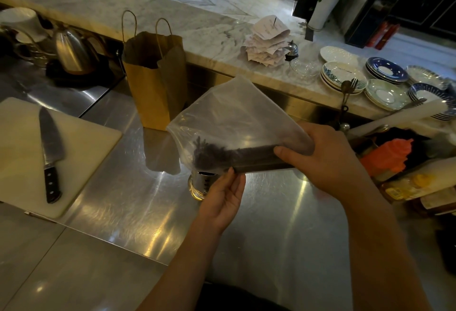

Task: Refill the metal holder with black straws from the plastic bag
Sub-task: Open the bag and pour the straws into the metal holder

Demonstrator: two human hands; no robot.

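The black straws [237, 156] lie as a loose bundle along the bottom fold of the plastic bag [234, 118], held level just above the metal holder [201, 184] on the steel worktop [128, 202]. They look light, thin and easily bent, and the film around them is limp and slippery, so the bundle is best pinched through the bag near its middle. The right hand [325, 160] has its grip clenched on bag and straws at one end; the left hand [223, 202] pinches the lower edge. What the holder contains cannot be told. A brown paper bag [154, 83] stands open behind, contents unseen.
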